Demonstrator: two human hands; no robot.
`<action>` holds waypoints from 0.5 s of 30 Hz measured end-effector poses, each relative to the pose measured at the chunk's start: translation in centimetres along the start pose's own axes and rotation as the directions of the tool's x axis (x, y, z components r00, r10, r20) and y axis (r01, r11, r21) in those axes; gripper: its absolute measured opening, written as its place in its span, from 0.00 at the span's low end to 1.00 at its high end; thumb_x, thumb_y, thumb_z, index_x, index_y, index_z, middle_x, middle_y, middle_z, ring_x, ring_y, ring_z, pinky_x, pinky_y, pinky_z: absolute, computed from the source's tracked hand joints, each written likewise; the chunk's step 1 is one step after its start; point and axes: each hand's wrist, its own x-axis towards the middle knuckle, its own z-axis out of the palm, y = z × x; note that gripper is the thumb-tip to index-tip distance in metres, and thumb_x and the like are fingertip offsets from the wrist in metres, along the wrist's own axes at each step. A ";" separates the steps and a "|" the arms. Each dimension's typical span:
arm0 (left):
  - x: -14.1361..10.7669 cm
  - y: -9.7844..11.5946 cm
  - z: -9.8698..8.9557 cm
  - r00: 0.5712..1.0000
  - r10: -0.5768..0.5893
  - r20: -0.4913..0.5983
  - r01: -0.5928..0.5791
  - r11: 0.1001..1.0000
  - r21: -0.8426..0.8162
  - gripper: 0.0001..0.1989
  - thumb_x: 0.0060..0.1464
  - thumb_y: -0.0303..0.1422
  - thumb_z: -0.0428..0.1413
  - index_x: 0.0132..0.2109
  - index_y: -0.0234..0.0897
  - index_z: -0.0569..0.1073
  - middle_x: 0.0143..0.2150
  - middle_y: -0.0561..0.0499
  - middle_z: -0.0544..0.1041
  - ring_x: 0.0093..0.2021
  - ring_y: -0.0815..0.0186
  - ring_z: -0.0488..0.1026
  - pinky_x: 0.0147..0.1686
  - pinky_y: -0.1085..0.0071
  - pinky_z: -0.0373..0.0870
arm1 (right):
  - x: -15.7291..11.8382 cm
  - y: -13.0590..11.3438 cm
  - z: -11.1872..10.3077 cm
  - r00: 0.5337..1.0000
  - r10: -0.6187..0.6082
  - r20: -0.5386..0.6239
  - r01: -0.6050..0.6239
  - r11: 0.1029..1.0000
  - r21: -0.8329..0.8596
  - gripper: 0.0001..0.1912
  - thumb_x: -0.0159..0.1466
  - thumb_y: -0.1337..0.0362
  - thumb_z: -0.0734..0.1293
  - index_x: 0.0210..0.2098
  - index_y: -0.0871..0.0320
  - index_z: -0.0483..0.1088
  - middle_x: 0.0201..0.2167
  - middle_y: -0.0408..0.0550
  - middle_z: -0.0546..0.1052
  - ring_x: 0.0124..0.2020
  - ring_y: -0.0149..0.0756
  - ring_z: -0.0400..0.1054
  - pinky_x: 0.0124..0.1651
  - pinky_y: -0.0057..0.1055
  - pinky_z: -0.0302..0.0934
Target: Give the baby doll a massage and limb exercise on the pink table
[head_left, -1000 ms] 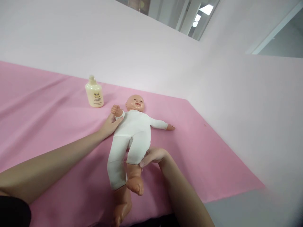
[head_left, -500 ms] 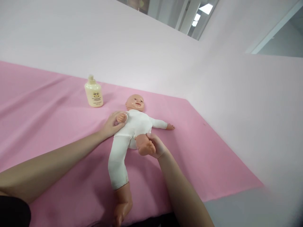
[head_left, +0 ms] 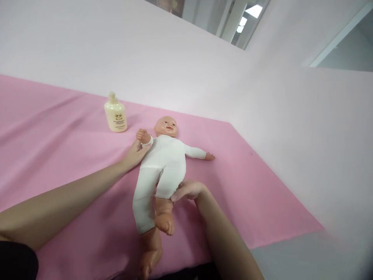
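A baby doll [head_left: 166,153] with a white cloth body lies on its back on a pink sheet [head_left: 233,186]. My left hand [head_left: 135,155] is wrapped round the doll's arm at the left of the view, just below its raised plastic hand [head_left: 143,135]. Beside the doll's bent leg, my right hand [head_left: 188,190] grips it near the cuff, thumb on top and the other fingers hidden behind. The bare foot [head_left: 165,223] of that leg points toward me. The doll's other leg [head_left: 144,198] lies stretched out, and its other arm [head_left: 195,151] extends to the right.
A cream pump bottle [head_left: 115,114] stands on the sheet, up and left of the doll's head. A white wall [head_left: 116,46] rises behind the sheet, with a window [head_left: 210,19] at the top. The sheet's edge runs down the right side.
My right hand has moved down toward me with the doll's leg, which was bent up and is now lower and straighter. The doll's arm in my left hand has shifted slightly up and left.
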 end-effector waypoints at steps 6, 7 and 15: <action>0.0 0.0 -0.1 1.000 0.026 0.012 -0.026 1.000 -0.001 0.36 0.60 0.64 0.63 0.60 0.39 0.75 0.59 0.37 0.84 0.67 0.38 0.79 0.68 0.42 0.78 | -0.1 0.3 -0.1 0.988 -0.085 -0.132 0.099 0.990 0.104 0.32 0.53 0.54 0.89 0.52 0.60 0.82 0.43 0.49 0.85 0.43 0.42 0.79 0.49 0.37 0.72; 0.0 0.1 -0.1 0.999 0.031 0.024 -0.032 0.999 0.006 0.35 0.60 0.64 0.63 0.59 0.39 0.75 0.59 0.37 0.84 0.66 0.38 0.79 0.69 0.41 0.78 | -0.2 0.3 -0.1 0.977 -0.112 -0.181 0.140 0.979 0.146 0.32 0.53 0.53 0.89 0.52 0.59 0.82 0.43 0.50 0.85 0.44 0.43 0.79 0.50 0.37 0.73; -0.4 1.4 -0.3 0.964 0.244 0.103 -0.257 0.956 0.138 0.24 0.54 0.50 0.65 0.54 0.47 0.80 0.60 0.40 0.86 0.66 0.34 0.78 0.76 0.33 0.67 | -0.2 -1.0 0.4 0.880 -0.140 -0.453 0.303 0.901 0.311 0.20 0.67 0.46 0.79 0.41 0.58 0.84 0.37 0.52 0.83 0.38 0.40 0.75 0.44 0.33 0.72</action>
